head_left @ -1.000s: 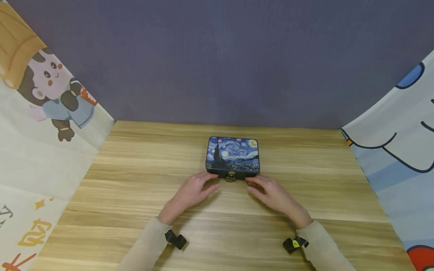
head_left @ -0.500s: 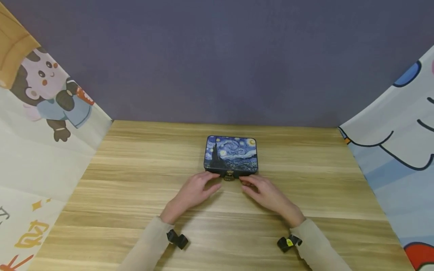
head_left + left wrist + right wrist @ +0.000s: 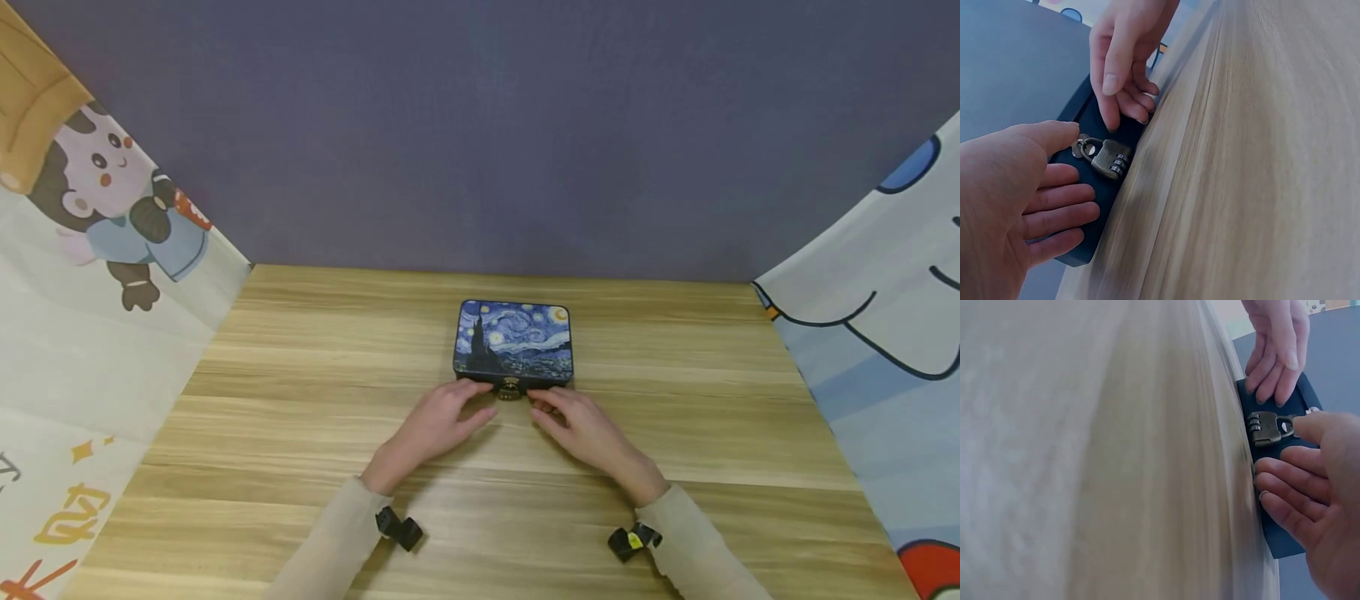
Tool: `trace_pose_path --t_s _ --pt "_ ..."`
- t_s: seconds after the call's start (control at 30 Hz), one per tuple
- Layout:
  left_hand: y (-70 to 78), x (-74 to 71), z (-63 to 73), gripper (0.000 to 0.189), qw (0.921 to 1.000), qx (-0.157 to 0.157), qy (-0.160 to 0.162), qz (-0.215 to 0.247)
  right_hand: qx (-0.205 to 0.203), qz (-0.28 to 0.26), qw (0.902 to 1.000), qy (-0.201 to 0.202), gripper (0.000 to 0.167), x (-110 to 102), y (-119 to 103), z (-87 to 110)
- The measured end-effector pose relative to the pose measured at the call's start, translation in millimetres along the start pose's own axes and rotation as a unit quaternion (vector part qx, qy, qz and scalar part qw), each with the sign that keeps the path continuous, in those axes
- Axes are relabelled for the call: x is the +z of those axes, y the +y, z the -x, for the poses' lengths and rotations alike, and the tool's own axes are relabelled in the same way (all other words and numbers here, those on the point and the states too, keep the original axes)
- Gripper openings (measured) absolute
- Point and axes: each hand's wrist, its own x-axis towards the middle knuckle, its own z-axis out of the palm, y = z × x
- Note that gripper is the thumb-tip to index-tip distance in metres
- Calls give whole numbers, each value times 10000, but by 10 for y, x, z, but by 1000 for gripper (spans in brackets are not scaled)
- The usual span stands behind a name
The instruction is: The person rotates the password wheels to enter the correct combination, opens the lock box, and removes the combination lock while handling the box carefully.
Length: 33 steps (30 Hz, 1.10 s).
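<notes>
A dark rectangular box [image 3: 517, 337] with a swirling night-sky painting on its lid lies closed on the table. From a clasp at the middle of its front side hangs a small bronze-coloured combination padlock [image 3: 1110, 159] with several number wheels. My left hand [image 3: 431, 427] is at the front side, left of the padlock, its fingers loosely extended along the box and its thumb apart from them. On the other side of the padlock, my right hand [image 3: 588, 429] has its relaxed fingers against the same side. In the left wrist view, one fingertip overlaps the clasp plate beside the shackle.
The wood-grain table [image 3: 337, 333] ends at a dark grey-blue backdrop [image 3: 480, 142]. Printed cartoon sheets hang on both sides, a figure in blue [image 3: 153, 242] on the left one. Each wrist carries a small black camera, such as the left one [image 3: 400, 530].
My right hand has slid left along the front of the box, closer to the padlock. My left hand has shifted slightly right toward it. The box stays on the table.
</notes>
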Motion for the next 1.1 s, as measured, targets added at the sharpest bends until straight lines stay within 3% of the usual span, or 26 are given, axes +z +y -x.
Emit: trace_pose_path --t_s 0.73,1.1 --pt "61 44 -19 49 9999 -3 -69 122 -57 22 9990 437 28 124 -69 -28" --pt "85 68 -20 49 9999 78 31 132 79 -125 9990 426 28 161 -94 -47"
